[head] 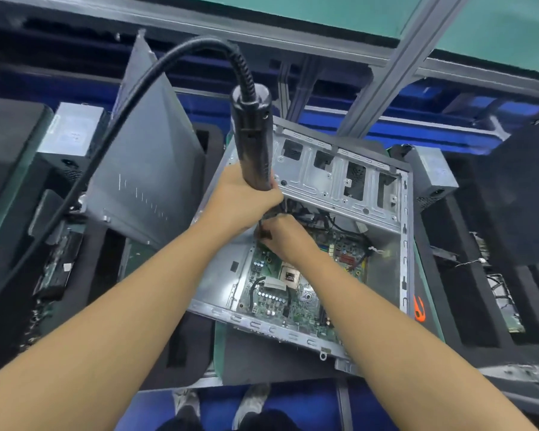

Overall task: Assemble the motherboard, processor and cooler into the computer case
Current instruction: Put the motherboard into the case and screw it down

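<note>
While the left hand point(243, 200) grips the screwdriver point(252, 135) (upright), the right hand point(285, 236) beneath pinches its tip over the motherboard point(274, 293).

Computer case point(333, 169): open, lying on its side on dark foam, tilted. Motherboard point(277, 297): green, seated inside the case. Electric screwdriver point(252, 141): black, upright, with a thick cable point(112, 126) arching off left. Left hand point(240, 203): grips the screwdriver's lower body. Right hand point(288, 239): fingers bunched round the screwdriver's tip, above the motherboard's far corner. Side panel point(150, 169): grey, leaning just left of the case.
</note>
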`<move>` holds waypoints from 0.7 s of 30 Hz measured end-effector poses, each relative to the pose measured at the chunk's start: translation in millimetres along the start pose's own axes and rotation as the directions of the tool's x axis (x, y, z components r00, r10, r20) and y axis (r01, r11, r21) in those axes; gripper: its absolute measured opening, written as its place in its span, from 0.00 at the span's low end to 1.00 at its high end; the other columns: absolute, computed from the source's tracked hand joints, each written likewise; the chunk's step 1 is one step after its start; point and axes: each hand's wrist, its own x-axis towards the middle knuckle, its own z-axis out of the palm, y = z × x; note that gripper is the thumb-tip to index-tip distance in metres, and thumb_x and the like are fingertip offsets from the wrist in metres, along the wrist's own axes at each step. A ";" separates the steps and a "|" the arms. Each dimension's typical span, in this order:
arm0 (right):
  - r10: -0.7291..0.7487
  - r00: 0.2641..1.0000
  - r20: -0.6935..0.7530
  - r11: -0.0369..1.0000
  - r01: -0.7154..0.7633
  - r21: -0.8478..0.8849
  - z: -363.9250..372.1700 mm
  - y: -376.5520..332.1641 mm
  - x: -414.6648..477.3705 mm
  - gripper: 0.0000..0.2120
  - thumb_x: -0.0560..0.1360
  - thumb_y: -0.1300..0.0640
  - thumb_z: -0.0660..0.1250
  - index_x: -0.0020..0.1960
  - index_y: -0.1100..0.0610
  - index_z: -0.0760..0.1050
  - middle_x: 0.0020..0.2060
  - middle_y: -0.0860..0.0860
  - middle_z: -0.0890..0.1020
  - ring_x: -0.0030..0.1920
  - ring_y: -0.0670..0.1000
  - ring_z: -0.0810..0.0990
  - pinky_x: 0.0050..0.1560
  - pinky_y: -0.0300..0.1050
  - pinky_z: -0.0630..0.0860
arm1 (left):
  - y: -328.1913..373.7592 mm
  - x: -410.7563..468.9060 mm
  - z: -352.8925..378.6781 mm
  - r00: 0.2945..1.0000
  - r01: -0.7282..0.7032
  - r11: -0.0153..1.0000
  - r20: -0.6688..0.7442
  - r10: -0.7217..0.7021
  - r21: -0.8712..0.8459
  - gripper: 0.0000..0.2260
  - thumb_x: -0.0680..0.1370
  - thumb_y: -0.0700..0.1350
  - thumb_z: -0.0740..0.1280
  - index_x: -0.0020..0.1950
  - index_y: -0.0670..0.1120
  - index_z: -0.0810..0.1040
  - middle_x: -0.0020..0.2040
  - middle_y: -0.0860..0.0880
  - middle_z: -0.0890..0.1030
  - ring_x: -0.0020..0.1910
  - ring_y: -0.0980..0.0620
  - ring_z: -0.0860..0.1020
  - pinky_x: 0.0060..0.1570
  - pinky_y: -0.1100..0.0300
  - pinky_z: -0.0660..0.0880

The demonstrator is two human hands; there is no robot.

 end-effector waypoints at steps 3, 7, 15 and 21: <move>0.003 0.999 0.048 1.000 -0.002 -0.027 3.7 1.1 4.4 0.08 0.77 0.61 0.68 0.54 0.60 0.82 0.51 0.58 0.84 0.52 0.59 0.81 0.54 0.53 0.78 | -0.5 2.8 -0.2 1.000 0.019 1.000 0.010 -0.019 0.020 0.06 0.67 0.42 0.70 0.40 0.41 0.77 0.38 0.41 0.80 0.36 0.48 0.77 0.40 0.42 0.81; 0.004 1.000 0.009 0.999 -0.004 -0.044 5.4 0.4 5.8 0.10 0.75 0.63 0.68 0.56 0.58 0.78 0.50 0.60 0.81 0.50 0.61 0.80 0.49 0.56 0.79 | -0.4 5.0 -1.6 0.996 0.039 0.998 0.074 -0.042 0.046 0.06 0.68 0.42 0.70 0.42 0.41 0.79 0.34 0.46 0.80 0.33 0.49 0.77 0.39 0.43 0.81; -0.057 0.994 -0.088 0.998 0.054 -0.035 15.2 1.4 2.2 0.05 0.72 0.67 0.71 0.46 0.62 0.77 0.47 0.60 0.80 0.47 0.61 0.78 0.42 0.50 0.71 | 2.0 6.9 -4.4 0.988 0.007 0.998 0.153 -0.016 0.061 0.04 0.69 0.40 0.70 0.42 0.41 0.79 0.37 0.45 0.80 0.34 0.54 0.75 0.41 0.54 0.78; -0.015 0.996 0.090 0.997 0.008 0.080 -26.6 -10.6 -12.5 0.08 0.74 0.67 0.66 0.49 0.56 0.73 0.46 0.52 0.77 0.43 0.52 0.76 0.45 0.46 0.73 | 5.6 11.8 -9.3 0.960 -0.025 0.996 0.282 0.001 0.083 0.02 0.68 0.38 0.68 0.39 0.42 0.77 0.36 0.44 0.78 0.36 0.52 0.75 0.42 0.51 0.77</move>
